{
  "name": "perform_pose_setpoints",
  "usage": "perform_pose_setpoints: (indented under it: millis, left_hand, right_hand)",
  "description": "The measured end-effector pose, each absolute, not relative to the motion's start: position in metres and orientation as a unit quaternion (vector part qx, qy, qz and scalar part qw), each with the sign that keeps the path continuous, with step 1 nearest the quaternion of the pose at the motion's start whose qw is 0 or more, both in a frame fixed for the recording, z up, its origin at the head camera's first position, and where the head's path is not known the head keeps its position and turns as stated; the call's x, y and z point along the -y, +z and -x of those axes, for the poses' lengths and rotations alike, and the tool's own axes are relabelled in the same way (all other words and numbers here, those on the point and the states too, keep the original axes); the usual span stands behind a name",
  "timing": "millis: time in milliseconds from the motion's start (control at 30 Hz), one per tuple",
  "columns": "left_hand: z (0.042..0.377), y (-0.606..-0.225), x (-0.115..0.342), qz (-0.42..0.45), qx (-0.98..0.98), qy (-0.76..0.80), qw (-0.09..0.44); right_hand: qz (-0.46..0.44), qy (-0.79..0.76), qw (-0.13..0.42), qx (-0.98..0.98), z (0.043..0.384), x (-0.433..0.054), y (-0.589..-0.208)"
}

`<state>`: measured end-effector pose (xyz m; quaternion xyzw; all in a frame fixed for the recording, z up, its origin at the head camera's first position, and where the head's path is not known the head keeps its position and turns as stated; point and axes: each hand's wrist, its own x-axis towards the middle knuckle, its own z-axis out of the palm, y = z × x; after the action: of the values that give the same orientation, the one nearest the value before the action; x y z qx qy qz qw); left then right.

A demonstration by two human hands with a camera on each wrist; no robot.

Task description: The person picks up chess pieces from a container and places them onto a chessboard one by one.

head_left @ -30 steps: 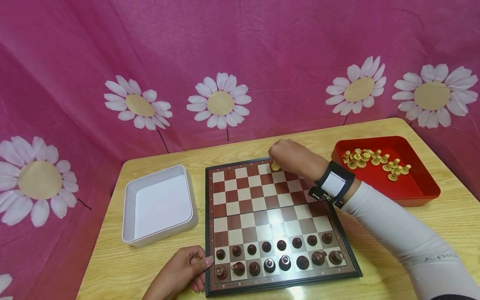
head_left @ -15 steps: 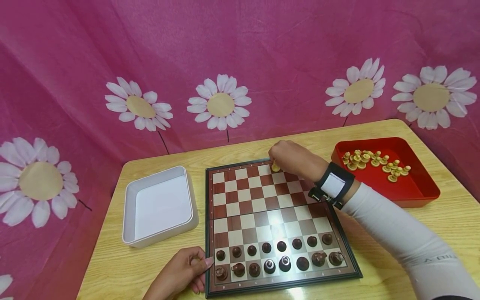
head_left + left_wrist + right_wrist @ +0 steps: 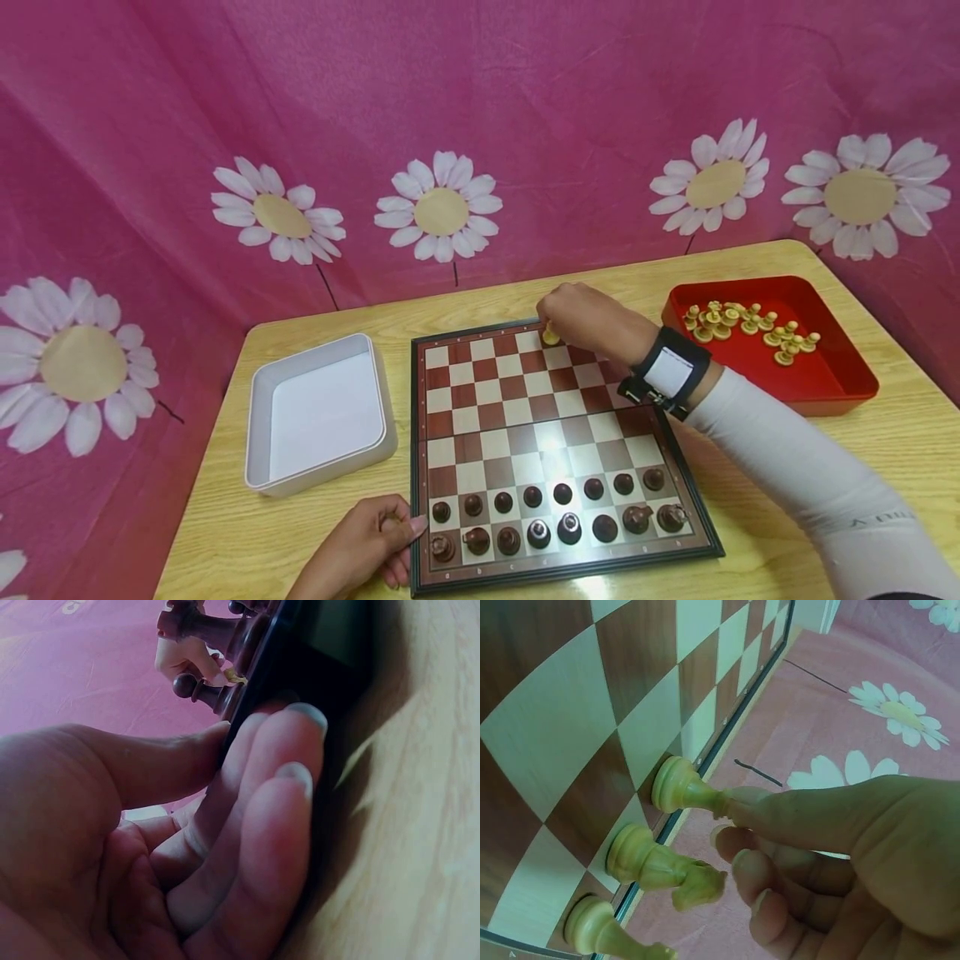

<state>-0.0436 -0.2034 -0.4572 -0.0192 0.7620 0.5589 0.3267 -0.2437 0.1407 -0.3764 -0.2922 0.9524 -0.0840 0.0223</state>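
At the far edge of the chessboard (image 3: 525,387), my right hand (image 3: 588,317) pinches a pale chess piece (image 3: 676,786) by its upper part, between thumb and fingers. Its base meets a square on the edge row; the top is hidden. Beside it in the right wrist view stand a pale knight (image 3: 664,870) and another pale piece (image 3: 600,930). My left hand (image 3: 371,537) grips the board's near left edge, thumb on top and fingers along the side. Close to that thumb are a dark rook (image 3: 206,628) and a dark pawn (image 3: 186,685).
Dark pieces fill two rows along the board's near side, including a knight (image 3: 636,518). To the right, a red tray (image 3: 840,379) holds several loose pale pieces. A white tray (image 3: 322,412) sits left of the board. Behind the table hangs a pink flowered cloth (image 3: 525,125).
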Motion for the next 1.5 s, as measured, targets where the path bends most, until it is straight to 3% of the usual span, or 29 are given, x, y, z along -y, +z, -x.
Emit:
perform_pose_setpoints:
  millis: [700, 1033, 1267, 1500]
  left_hand:
    - [0.044, -0.459, 0.204, 0.014, -0.759, 0.562, 0.329]
    - [0.044, -0.46, 0.204, 0.02, -0.761, 0.561, 0.325]
    - [0.044, -0.458, 0.203, 0.016, -0.763, 0.561, 0.321]
    - [0.044, -0.459, 0.204, 0.021, -0.763, 0.559, 0.323]
  right_hand:
    - [0.244, -0.117, 0.047, -0.962, 0.229, -0.178, -0.356]
    - [0.19, -0.095, 0.025, -0.977, 0.22, -0.228, -0.345]
    - [0.141, -0.145, 0.077, -0.976, 0.22, -0.269, -0.34]
    - [0.178, -0.104, 0.034, -0.978, 0.226, -0.309, -0.344]
